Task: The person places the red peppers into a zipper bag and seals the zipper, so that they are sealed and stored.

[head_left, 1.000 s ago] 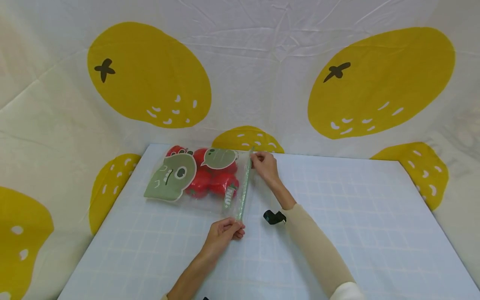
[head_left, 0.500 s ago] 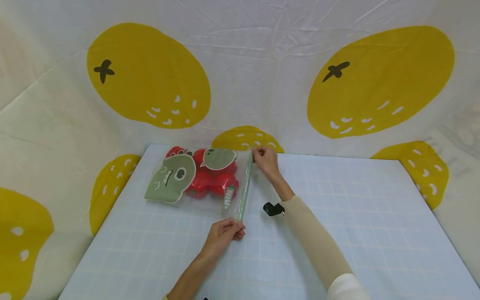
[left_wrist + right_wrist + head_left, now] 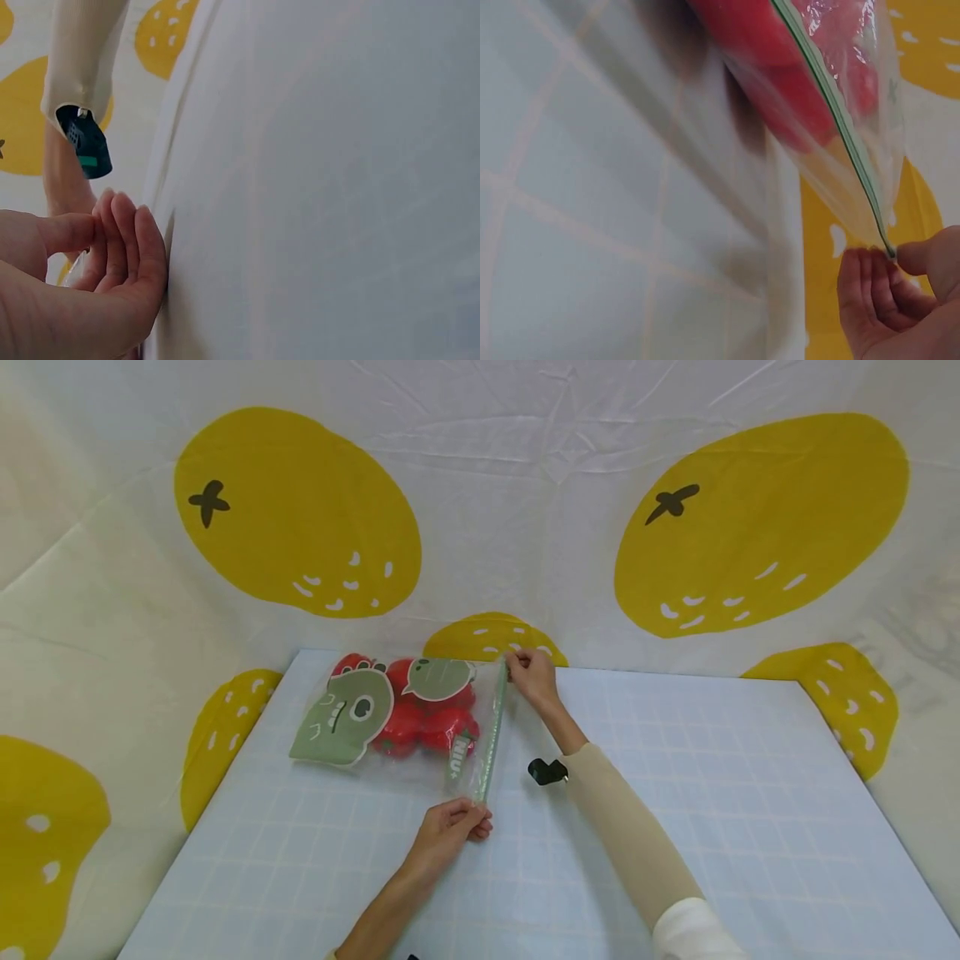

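A clear zip bag (image 3: 431, 781) with a green dinosaur print lies on the table, its green zip strip (image 3: 492, 735) facing right. Several red tomatoes (image 3: 399, 727) show through the plastic. My right hand (image 3: 534, 678) pinches the far end of the strip between thumb and fingers; the right wrist view shows the strip's tip (image 3: 889, 253) in that pinch. At the near end, my left hand (image 3: 447, 832) pinches the bag's corner. In the left wrist view the left hand (image 3: 97, 277) hides most of what it holds.
A pale blue checked cloth covers the table (image 3: 675, 793). Behind it hangs a white curtain (image 3: 517, 527) with yellow fruit prints. A small black device (image 3: 547, 772) sits at the right sleeve's cuff (image 3: 581, 760).
My right hand has shifted slightly away from me at the strip's far end, still pinching near the corner. My left hand has stayed at the near corner, and the bag has barely moved.
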The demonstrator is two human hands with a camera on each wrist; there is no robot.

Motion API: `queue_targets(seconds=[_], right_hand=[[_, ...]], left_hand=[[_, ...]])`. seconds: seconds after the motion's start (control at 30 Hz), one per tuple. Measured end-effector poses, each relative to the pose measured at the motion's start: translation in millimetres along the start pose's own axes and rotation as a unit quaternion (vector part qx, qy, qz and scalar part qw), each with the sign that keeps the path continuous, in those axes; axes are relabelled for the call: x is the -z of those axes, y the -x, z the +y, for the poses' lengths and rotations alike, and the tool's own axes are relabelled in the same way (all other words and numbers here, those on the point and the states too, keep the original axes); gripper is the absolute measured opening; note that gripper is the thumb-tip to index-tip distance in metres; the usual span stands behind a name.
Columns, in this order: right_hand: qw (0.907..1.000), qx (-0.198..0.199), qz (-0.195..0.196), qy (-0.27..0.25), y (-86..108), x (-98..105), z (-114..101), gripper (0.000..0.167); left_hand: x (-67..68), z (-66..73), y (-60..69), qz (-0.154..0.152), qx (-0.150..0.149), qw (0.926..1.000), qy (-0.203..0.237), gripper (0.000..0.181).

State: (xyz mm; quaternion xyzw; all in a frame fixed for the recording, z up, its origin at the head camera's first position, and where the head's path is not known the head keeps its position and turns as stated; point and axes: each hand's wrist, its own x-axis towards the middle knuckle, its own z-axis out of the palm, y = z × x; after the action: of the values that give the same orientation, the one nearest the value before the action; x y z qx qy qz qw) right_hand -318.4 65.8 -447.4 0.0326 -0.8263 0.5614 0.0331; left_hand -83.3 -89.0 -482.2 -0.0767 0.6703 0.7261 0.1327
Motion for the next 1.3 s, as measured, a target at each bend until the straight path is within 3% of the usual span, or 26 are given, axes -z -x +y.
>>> queue_targets(seconds=[0.13, 0.33, 0.6, 0.77, 1.07, 1.3], right_hand=[[0.9989, 0.001, -0.039, -0.023, 5.0, 6.4, 0.7, 0.029], [0.9952, -0.012, -0.097, -0.006, 14.3, 14.9, 1.8, 0.033], [0.997, 0.008, -0.073, 0.023, 33.6, 25.0, 1.6, 0.027], [0.9977, 0.022, -0.058, 0.024, 45.5, 31.7, -1.3, 0.02], [0.9979, 0.033, -0.056, 0.003, 64.8, 45.8, -8.4, 0.018], [0.9977, 0.046, -0.047, -0.018, 79.0, 60.3, -6.3, 0.021]], left_hand=[[-0.1, 0.7, -1.0, -0.014, -0.012, 0.9997, -0.018, 0.029], [3.4, 3.5, 0.3, -0.026, -0.009, 0.9977, -0.062, 0.037], [9.0, 10.3, 4.2, -0.039, -0.003, 0.9922, -0.119, 0.039], [11.9, 24.0, 7.4, -0.042, -0.024, 0.9911, -0.124, 0.037], [19.7, 39.9, 2.0, -0.035, -0.029, 0.9903, -0.131, 0.035], [29.7, 50.7, -3.0, -0.014, -0.044, 0.9892, -0.139, 0.033]])
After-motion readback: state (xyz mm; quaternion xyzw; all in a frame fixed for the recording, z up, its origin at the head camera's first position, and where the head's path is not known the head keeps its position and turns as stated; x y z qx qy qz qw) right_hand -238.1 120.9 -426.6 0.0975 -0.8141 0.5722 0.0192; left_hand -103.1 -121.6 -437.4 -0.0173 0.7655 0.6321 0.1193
